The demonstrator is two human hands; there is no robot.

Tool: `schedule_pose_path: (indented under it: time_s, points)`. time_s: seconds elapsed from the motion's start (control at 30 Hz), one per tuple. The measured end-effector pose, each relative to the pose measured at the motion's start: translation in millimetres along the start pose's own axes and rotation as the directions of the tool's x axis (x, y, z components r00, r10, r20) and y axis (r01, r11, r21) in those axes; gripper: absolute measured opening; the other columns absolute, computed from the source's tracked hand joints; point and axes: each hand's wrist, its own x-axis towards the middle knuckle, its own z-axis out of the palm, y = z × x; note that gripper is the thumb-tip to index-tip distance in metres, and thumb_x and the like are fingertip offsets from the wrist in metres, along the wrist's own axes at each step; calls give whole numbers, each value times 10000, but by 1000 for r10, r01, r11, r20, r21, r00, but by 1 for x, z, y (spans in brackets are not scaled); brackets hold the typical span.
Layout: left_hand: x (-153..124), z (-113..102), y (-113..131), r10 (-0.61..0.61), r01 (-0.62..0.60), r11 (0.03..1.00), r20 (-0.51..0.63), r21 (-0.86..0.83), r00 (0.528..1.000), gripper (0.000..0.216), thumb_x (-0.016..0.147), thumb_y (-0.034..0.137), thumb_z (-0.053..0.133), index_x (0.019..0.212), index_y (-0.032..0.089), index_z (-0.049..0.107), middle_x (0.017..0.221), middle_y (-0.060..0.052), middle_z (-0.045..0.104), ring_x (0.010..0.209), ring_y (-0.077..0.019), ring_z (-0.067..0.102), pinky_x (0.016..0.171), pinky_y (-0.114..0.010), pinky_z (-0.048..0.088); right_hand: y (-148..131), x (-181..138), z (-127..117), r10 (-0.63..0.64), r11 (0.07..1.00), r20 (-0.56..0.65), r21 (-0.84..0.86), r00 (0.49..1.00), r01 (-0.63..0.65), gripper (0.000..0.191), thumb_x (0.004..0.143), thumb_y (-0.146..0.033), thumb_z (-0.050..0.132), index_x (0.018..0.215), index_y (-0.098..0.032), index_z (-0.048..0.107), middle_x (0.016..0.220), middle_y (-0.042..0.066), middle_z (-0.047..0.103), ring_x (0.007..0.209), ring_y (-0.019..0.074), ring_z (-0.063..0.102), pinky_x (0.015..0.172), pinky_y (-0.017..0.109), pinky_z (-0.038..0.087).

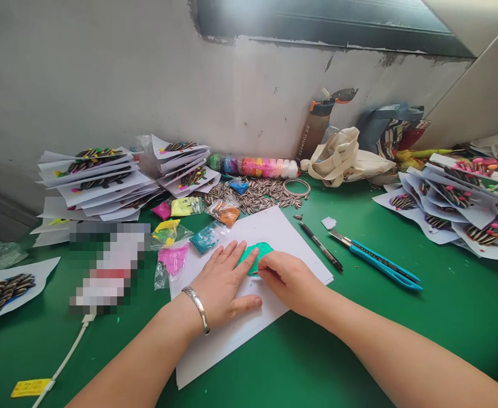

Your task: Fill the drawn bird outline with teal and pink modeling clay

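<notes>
A flat green patch of what looks like modelling clay [262,256] lies on a stack of white paper [232,345]. My left hand [227,283] rests palm down on the paper, fingers stretched out, their tips reaching the left side of the patch; a silver bangle circles the wrist. At the patch's lower right edge, my right hand [289,280] is closed in a pinch. Its curled fingers hide most of what they hold, and only a tiny dark bit shows at the tips. Small bags of clay, including a teal bag [208,237] and a pink bag [172,260], lie left of the paper.
Sunflower seeds [257,194] are heaped behind the paper. A pen [320,245] and a blue utility knife [380,263] lie to the right. Seed-decorated sheets are stacked left [104,187] and right [465,204]. A bottle [314,130] and cloth bag [346,158] stand by the wall.
</notes>
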Motion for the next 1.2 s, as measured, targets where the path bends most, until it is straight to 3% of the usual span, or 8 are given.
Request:
schedule_pose_path:
  time_s: [0.13,0.27,0.47,0.57,0.67,0.83,0.97,1.2]
  points:
    - [0,2,0,4,-4,1000,-19,8,1000,843,794,712,426,1474,284,170,1551,-116,103,1406,-356,54,1112,-543,112,0,3,-8,162,965,-9,213,987,-156,109,875,-212,494,782,-207,551,716,-22,549,657,122,483,607,231,374]
    - [0,4,5,-17,18,999,-45,30,999,802,804,718,394,1459,281,242,1547,-135,119,1401,-378,63,1101,-565,110,4,8,-15,361,838,25,430,932,-336,109,863,-281,523,808,-200,570,726,-27,540,680,123,480,616,231,390]
    - [-2,9,4,5,0,998,-97,58,995,806,816,728,337,1468,273,204,1544,-139,136,1402,-367,95,1103,-555,108,10,8,-14,318,862,82,390,945,-324,100,867,-268,529,808,-199,570,729,-27,547,672,118,468,606,232,382]
    - [-3,11,2,18,-11,998,-122,59,992,810,818,731,326,1473,276,182,1540,-137,159,1402,-360,118,1103,-552,115,7,2,-17,231,924,51,303,972,-235,104,898,-239,483,816,-200,534,726,-21,527,664,120,465,609,239,396]
    - [-4,12,1,32,-26,998,-134,50,990,844,800,752,325,1476,268,174,1538,-138,168,1401,-359,128,1104,-549,116,-1,-5,-22,17,991,15,131,1000,-19,105,910,-172,438,828,-194,500,782,14,527,734,143,487,678,276,434]
    - [-4,11,1,32,-28,999,-139,33,990,889,784,766,335,1480,238,166,1541,-144,150,1402,-357,126,1106,-540,124,-7,-13,-27,-226,973,64,-26,972,228,121,917,-95,403,935,-181,485,970,86,597,1013,203,520,843,348,459]
    - [-4,12,0,38,-35,999,-157,20,987,881,782,762,353,1476,245,185,1545,-145,130,1402,-361,116,1103,-542,134,-2,-16,-25,-297,934,123,-166,947,315,142,905,-63,422,957,-181,481,1021,76,640,1179,251,471,933,431,406]
    - [-5,18,0,42,-38,999,-180,25,983,891,778,771,337,1468,220,219,1538,-133,184,1408,-343,100,1115,-530,106,0,-18,-17,-324,880,245,-276,914,386,216,853,-7,426,998,-138,516,961,77,655,1197,264,473,1014,456,347]
